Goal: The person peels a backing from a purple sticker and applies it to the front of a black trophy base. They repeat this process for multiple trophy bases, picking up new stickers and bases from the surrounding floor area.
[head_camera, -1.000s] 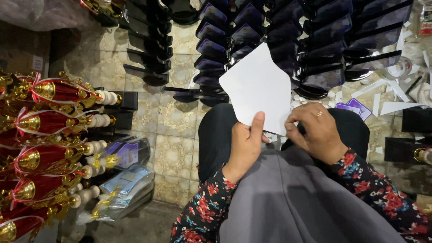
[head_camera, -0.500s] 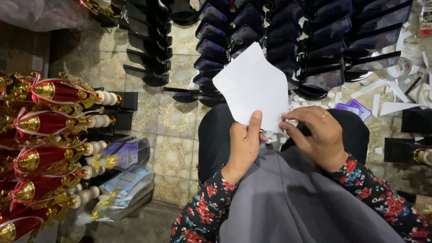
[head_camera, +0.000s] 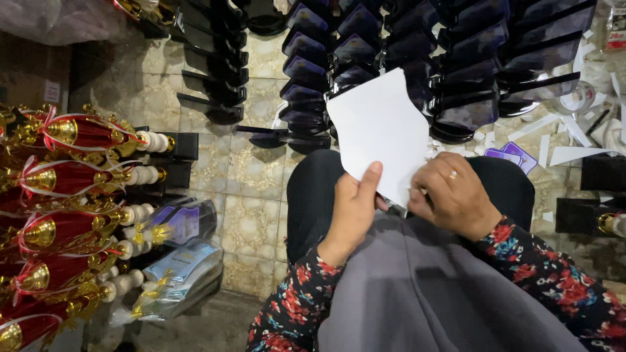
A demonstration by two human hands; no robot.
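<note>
Between both hands' grip — left hand, right hand — white sheet upright.

Beige marbled floor tiles underfoot, dimly lit. Above them, rows of glossy black plaques. Left of the tiles, red-and-gold trophies lying stacked.

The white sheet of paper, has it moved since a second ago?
Yes. The white sheet of paper has slid slightly left against the rows of dark plaques, held by both hands.
</note>
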